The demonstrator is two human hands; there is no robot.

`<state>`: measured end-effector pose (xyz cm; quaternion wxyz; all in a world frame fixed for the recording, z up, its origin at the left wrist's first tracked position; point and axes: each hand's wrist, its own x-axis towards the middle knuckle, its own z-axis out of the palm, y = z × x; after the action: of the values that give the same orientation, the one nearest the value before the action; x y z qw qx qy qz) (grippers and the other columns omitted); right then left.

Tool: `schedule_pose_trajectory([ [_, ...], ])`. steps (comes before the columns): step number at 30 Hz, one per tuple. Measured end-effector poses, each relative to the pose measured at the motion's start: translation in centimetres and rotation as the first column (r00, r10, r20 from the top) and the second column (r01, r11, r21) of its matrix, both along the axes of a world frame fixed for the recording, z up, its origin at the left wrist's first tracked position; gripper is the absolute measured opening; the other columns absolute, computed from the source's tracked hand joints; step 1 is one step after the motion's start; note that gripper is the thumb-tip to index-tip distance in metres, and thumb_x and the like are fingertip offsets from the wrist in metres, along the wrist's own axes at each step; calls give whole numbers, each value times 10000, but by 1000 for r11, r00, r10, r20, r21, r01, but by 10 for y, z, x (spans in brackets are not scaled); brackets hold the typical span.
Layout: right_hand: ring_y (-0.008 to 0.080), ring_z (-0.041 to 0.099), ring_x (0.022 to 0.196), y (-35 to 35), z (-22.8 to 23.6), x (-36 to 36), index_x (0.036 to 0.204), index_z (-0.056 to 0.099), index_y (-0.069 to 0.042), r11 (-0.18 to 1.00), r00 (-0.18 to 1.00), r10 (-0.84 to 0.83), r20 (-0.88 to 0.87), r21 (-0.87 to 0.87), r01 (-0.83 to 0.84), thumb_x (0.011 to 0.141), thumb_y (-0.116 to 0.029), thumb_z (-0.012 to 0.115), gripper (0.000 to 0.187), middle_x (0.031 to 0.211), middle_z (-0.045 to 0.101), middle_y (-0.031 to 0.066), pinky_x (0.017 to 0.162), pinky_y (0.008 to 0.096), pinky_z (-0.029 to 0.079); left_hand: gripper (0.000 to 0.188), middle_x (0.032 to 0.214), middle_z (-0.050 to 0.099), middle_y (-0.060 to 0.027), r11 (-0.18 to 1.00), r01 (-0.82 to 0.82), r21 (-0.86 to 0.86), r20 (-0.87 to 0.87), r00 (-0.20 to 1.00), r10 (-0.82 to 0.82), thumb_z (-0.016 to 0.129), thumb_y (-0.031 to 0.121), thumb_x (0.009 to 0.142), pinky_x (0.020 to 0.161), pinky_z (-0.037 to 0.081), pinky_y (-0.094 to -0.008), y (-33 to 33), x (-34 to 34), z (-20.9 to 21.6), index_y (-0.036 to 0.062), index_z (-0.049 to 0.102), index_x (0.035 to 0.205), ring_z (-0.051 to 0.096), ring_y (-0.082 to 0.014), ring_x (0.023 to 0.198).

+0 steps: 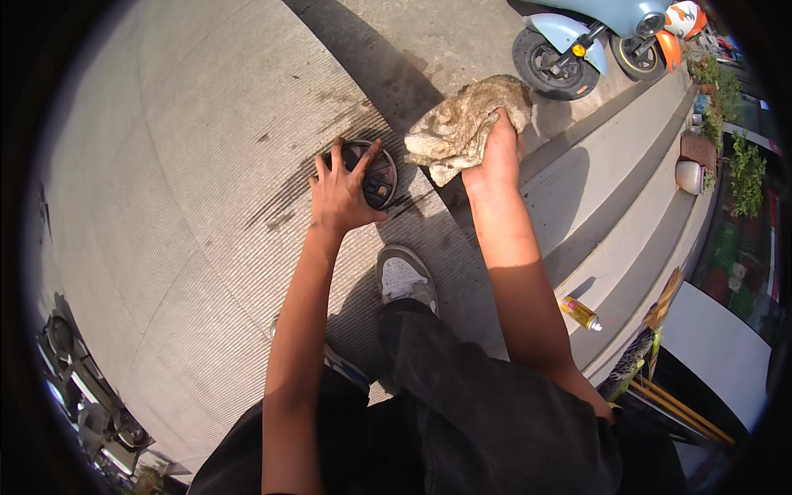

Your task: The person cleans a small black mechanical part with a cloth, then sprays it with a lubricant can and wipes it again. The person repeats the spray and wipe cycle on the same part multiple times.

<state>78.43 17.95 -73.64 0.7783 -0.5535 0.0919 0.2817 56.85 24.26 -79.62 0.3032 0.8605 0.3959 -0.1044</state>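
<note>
My left hand [338,194] is spread over a round, dark, spoked part [382,180] like a small wheel or hub cover. Its fingers reach over the far and left rim, while the thumb lies along the near side. The part rests on ribbed concrete, and part of its face is hidden under the hand. To the right, my right hand [497,157] grips a crumpled, stained, whitish-brown rag [466,120], held apart from the round part. Dark smears mark the concrete [285,194] beside the left hand.
My grey-and-white shoe [404,276] stands just below the round part. Concrete steps [602,194] run along the right, with a yellow spray can [580,313] lying there. A light-blue scooter [561,54] is parked far right. Potted plants [690,176] and brooms [660,305] line the right edge.
</note>
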Motion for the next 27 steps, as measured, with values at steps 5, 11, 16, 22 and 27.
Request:
schedule_pose_trajectory([
  [5,269,692,1150,-19,-24,8,1418,561,-87,1000,998,-27,-49,-4,26,1045,-119,614,378,1321,664,104,944,448,602,1466,1601,360,-268,989,-146,-37,92,985,149,1018,405,388,1083,508,-581,-5,-3,-3,467,301,1666,447,-497,1361],
  [11,249,700,1124,-15,-14,-4,1394,586,-42,994,997,-1,82,-112,10,1020,-69,630,378,1289,684,119,935,407,590,1489,1420,497,-248,740,-418,-527,512,538,669,992,432,534,1138,456,-488,-36,-19,-10,97,161,1723,508,-392,1288],
  [16,168,669,1126,-10,-30,-35,1340,609,-23,926,910,369,190,-154,-344,955,22,658,391,1259,694,80,986,333,532,1484,1379,512,-219,548,-433,-716,459,299,837,995,402,574,1130,466,-464,-52,-16,-6,58,118,1721,542,-376,1290],
  [22,152,641,1145,-2,-62,-72,1329,601,-19,754,732,656,186,-204,-624,886,74,610,453,1233,676,62,1005,317,513,1439,1357,540,-205,663,-498,-559,540,388,747,1001,395,587,1162,422,-467,-60,-13,-19,-9,176,1695,474,-369,1340],
  [27,145,640,1202,-14,-68,-81,1459,544,-23,778,779,627,-27,-45,-627,934,34,655,540,1321,658,71,994,314,529,1405,1468,544,-245,827,-412,-383,489,669,560,971,428,588,1230,301,-525,-49,-36,-30,2,210,1690,377,-437,1380],
])
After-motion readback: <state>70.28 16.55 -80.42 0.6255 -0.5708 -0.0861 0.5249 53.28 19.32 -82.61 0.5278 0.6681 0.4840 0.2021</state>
